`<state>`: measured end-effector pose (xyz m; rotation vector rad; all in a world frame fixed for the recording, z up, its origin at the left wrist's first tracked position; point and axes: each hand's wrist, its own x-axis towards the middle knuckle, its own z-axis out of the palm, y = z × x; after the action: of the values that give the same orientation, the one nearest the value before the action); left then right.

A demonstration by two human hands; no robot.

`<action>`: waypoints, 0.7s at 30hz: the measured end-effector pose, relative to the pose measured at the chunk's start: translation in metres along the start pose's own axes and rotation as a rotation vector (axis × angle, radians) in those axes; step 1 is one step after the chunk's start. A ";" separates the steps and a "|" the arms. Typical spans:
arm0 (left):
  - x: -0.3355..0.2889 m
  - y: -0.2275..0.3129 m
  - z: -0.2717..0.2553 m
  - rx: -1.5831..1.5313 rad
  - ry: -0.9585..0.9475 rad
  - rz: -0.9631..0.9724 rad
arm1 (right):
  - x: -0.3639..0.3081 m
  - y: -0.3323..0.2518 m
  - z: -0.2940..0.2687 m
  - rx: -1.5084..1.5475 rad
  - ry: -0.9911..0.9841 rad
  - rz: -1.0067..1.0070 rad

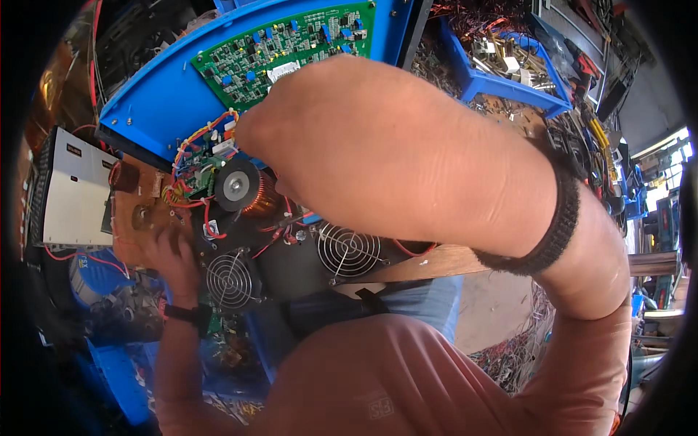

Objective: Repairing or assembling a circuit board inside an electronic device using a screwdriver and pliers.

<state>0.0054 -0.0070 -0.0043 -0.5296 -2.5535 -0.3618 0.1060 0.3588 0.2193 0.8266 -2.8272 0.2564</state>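
An opened electrical unit lies before me, with a blue metal panel (pixel 149 109) tilted up behind a black base (pixel 283 269). My right hand (pixel 305 131) is curled over its middle, seen from the back. The palm and most of the fingers are hidden, so what they grip does not show. Behind the hand, a green circuit board (pixel 240 62) is fixed to the panel. Below and left of it sits a round copper-wound coil (pixel 240 185) among red wires. My left hand (pixel 173 258) rests by the base's left edge, somewhat blurred, fingers apart and holding nothing.
Two round fan guards, a left one (pixel 231 279) and a right one (pixel 347 251), sit on the base's near side. A white-faced case (pixel 76 192) stands on the wooden table (pixel 134 218) at left. A blue bin (pixel 502 83) of metal parts lies at far right.
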 end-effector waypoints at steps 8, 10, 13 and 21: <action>0.004 0.006 0.002 -0.041 -0.013 -0.036 | 0.002 0.015 -0.005 0.160 0.022 0.028; 0.008 0.006 0.001 -0.013 0.002 -0.021 | -0.001 0.013 -0.006 0.122 0.040 0.045; 0.002 -0.002 0.002 0.012 0.006 0.004 | -0.003 0.012 -0.005 0.048 0.042 0.030; 0.009 -0.001 0.017 -0.049 0.018 -0.010 | -0.024 0.009 -0.010 -0.022 0.065 0.049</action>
<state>-0.0098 0.0004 -0.0142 -0.5287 -2.5367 -0.4314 0.1224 0.3814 0.2229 0.7319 -2.7870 0.2545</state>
